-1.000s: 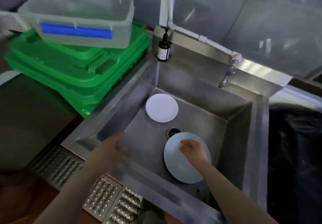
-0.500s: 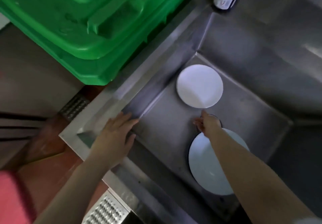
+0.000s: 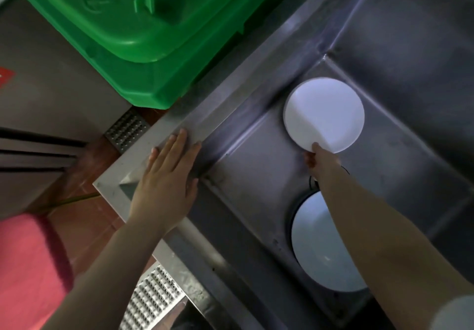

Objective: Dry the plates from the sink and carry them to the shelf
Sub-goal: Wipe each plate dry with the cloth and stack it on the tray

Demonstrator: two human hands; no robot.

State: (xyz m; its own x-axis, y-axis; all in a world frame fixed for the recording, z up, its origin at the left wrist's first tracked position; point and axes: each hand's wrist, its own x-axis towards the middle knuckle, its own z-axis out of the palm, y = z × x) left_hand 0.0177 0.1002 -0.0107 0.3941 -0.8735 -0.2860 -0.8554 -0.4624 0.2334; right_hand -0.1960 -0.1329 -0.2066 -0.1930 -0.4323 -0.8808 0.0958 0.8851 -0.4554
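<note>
In the steel sink, the right hand is pinching the small plate at its near rim, left hand lying flat-fingered on the ledge; recommend securing the thumb on top before lifting clear of the large plate.

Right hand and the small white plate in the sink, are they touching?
Touching. The head view shows the right hand with its thumb lying on the near rim of the small white plate.

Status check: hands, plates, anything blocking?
Left hand flat on sink rim. Right hand pinching small white plate at its near edge. Larger plate under the forearm, untouched. Nothing blocking.
</note>
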